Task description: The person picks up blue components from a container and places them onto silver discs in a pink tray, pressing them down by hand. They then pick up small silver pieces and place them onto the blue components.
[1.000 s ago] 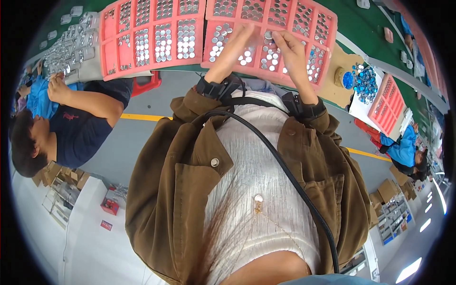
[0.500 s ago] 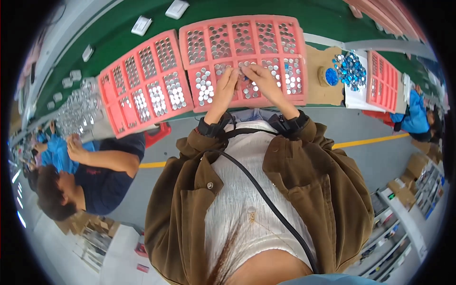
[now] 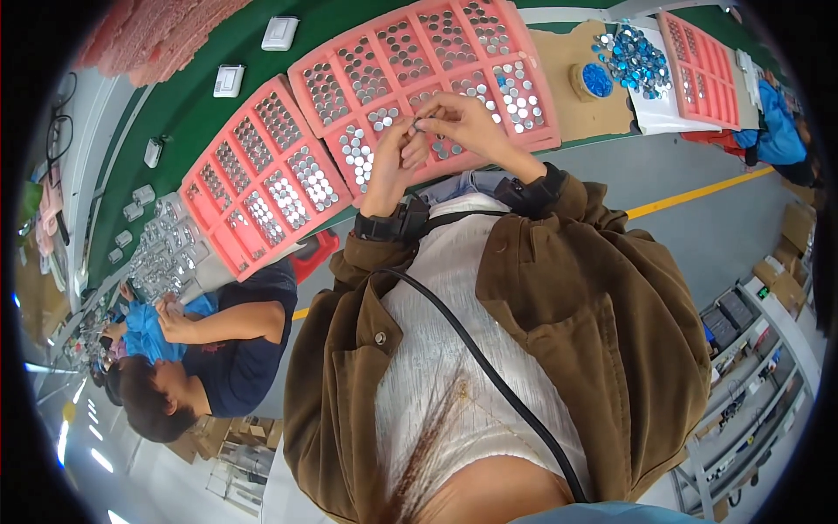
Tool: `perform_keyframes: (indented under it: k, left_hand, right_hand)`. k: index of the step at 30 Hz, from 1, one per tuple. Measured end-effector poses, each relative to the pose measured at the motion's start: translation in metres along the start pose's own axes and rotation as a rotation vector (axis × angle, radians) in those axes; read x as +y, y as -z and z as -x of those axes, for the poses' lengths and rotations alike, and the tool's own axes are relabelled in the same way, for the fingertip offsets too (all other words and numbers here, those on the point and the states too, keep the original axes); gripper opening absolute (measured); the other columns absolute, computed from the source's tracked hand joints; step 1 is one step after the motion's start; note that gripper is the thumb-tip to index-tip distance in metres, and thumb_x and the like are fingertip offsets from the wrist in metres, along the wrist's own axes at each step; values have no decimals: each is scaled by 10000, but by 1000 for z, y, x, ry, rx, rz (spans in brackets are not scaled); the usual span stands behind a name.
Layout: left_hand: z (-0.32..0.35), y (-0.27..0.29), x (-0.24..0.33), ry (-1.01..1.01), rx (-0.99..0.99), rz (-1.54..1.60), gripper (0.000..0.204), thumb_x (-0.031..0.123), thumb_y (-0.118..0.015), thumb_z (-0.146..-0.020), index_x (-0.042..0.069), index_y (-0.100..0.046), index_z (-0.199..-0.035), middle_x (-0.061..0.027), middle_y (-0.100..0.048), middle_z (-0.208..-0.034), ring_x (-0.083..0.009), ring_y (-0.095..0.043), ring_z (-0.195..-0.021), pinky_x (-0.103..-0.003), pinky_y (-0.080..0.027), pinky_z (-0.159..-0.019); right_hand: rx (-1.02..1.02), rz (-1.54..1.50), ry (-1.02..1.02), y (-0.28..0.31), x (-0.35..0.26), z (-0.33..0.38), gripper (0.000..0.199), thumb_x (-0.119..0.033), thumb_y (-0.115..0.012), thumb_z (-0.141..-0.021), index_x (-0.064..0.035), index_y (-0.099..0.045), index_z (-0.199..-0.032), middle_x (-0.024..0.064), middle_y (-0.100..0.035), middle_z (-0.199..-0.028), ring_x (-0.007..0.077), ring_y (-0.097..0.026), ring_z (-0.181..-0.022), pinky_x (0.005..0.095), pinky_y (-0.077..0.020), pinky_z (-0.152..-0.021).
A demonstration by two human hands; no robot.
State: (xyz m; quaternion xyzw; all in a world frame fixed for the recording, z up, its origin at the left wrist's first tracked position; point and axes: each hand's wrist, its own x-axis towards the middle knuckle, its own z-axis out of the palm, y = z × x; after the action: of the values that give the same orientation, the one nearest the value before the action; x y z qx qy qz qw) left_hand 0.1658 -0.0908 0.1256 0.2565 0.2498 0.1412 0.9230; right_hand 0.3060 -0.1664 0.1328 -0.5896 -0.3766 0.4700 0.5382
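Observation:
My left hand and my right hand meet above a pink compartment tray. Their fingertips pinch together around something too small to make out. The left hand's fingers are curled, and the right thumb and forefinger press against the left fingertips. Round silver discs lie flat in the tray's compartments, several per section, with a little blue showing among those on the right. My hands cover part of the front row.
Left stands a second pink tray of discs, beside clear plastic pieces and a co-worker in dark clothing. To the right are a jar of blue bits, a pile of blue discs and another pink tray.
The view has turned, so the trays now look tilted. My fingertips, slightly apart over the front row before, now come together in a pinch.

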Motion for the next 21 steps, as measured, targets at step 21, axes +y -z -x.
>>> perform_keyframes:
  k: [21]
  left_hand:
    - [4,5,1,471,-88,854,202,134,-376,-905,37,-427,-736,28,-298,-468,-55,-278,-385,-188,-265,-407]
  right_hand:
    - [-41,127,72,7,-7,6,106,-66,-645,-734,-17,-628,-826,59,-567,-733,107,-516,-576,238,-398,-512]
